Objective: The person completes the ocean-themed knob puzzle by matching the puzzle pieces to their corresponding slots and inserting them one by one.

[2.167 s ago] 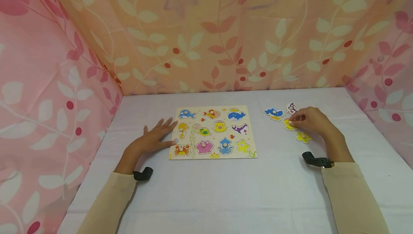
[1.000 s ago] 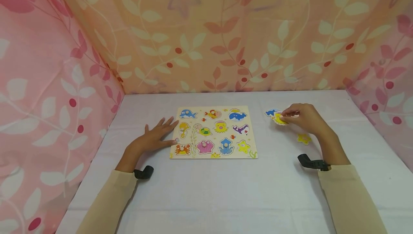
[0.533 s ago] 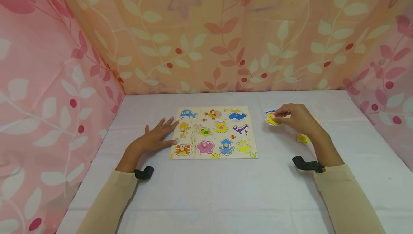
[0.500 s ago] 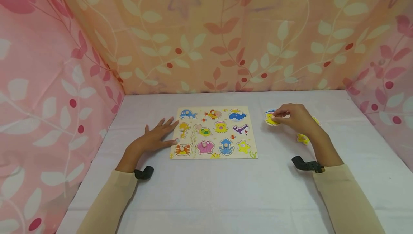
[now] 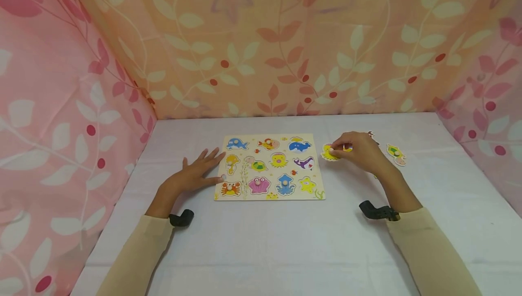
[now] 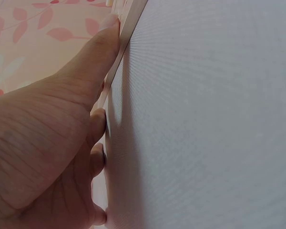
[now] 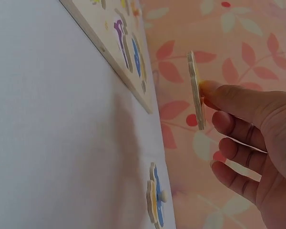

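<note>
Left hand point(image 5: 195, 171) spread at the left edge of the puzzle board point(image 5: 320, 180), probably to steady it; right hand point(image 5: 359, 151) pinches the yellow octopus piece point(image 5: 326, 152), raised above the desk point(image 5: 261, 241) just right of the board, grip likely chosen to leave its outline free

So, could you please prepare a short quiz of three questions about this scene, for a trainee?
1. True or false: the left hand touches the puzzle board.
2. What does the right hand pinch?
3. Fill in: in the row nearest the person, the pink shell sits between the crab and the blue ____.

Key: 1. True. 2. The yellow octopus piece. 3. Squid.
</note>
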Motion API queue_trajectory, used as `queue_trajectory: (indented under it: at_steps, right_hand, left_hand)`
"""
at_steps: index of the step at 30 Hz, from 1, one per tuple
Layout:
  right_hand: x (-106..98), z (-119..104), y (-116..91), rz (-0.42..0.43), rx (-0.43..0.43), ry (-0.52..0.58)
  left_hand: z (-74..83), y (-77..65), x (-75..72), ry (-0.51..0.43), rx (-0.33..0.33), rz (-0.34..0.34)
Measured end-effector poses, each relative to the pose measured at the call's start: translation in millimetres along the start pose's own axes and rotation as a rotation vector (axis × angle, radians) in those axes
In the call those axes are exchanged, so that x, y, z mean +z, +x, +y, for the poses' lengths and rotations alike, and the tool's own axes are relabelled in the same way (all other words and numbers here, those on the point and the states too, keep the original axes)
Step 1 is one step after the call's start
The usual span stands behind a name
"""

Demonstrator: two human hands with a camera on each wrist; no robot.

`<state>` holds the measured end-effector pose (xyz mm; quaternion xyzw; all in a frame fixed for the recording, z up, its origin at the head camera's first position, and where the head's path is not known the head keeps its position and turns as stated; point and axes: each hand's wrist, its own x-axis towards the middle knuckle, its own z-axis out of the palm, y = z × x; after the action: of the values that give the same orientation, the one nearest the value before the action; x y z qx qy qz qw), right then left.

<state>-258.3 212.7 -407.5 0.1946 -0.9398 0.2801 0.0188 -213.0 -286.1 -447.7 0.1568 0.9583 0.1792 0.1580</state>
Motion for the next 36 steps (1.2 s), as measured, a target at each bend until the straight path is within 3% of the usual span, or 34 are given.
queue_trajectory:
  at_steps: [13,24,36]
  right_hand:
    - [11,-24,3,0.002,-0.088,-0.003]
    - [12,-43,8,0.011,-0.095,-0.027]
    - [30,-65,16,-0.015,-0.111,-0.078]
  left_hand:
    - [-3.3,-1.3,0.6,-0.001,-0.002,0.014]
    - [-5.6,1.9,-0.2,-0.006,0.007,0.018]
    - [-3.6,3.3,0.8,-0.008,-0.003,-0.001]
